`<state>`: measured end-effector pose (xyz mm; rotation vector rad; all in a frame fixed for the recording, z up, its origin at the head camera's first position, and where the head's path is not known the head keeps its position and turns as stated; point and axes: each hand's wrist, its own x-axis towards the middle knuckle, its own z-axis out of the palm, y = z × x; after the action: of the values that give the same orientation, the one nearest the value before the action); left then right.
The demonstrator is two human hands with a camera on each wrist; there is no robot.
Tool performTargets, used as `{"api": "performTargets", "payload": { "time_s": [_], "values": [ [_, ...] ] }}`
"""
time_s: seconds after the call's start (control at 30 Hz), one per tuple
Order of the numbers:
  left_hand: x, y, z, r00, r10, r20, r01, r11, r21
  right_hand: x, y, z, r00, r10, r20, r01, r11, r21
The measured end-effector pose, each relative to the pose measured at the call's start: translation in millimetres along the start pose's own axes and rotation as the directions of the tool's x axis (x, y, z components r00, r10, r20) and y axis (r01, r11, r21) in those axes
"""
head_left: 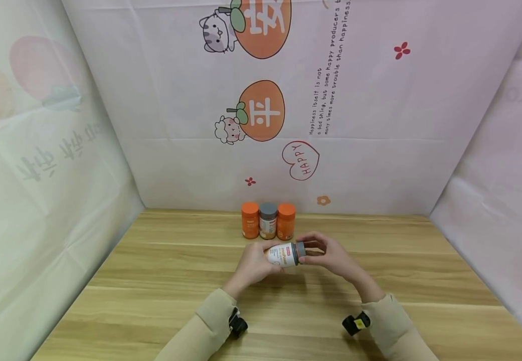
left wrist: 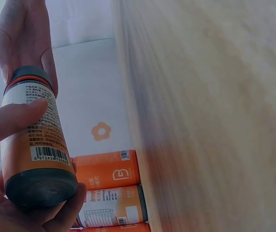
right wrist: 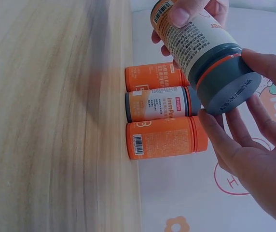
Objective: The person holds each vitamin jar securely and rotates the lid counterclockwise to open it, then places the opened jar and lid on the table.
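A person in beige sleeves holds a grey-capped supplement bottle tipped onto its side above a wood-grain table, just in front of three upright containers. The left hand wraps the bottle's body, its thumb across the printed label and its other fingers curled around the far side. The right hand pinches the grey cap between thumb and fingertips, the fingers bent and slightly apart; a thin orange ring shows at the cap's edge. Behind, an orange jar, a grey-lidded bottle and a second orange jar stand in a tight row near the table's back edge, before a white backdrop printed with orange fruit, cartoon animals and a heart reading "HAPPY." A small black device sits at each wrist.
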<state>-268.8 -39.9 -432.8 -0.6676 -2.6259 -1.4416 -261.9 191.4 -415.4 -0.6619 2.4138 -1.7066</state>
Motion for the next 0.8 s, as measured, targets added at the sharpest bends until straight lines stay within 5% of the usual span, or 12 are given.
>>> {"api": "performTargets", "payload": {
  "time_s": [0.33,0.5,0.8],
  "values": [
    [-1.1,1.3,-0.8,1.000,-0.002,0.002,0.002,1.000,-0.006,-2.2,-1.2,-0.4,0.999,-0.040,0.028,0.038,0.996,0.083],
    [-1.2,1.7,-1.1,1.000,-0.003,0.005,0.003,1.000,-0.012,-1.8,-1.9,-0.5,0.999,-0.039,0.006,0.038,0.999,0.016],
    [-1.2,3.0,-2.1,1.000,0.002,0.006,-0.002,1.000,0.011,5.2,-7.6,1.6,0.994,0.107,-0.005,-0.107,0.991,-0.082]
  ]
}}
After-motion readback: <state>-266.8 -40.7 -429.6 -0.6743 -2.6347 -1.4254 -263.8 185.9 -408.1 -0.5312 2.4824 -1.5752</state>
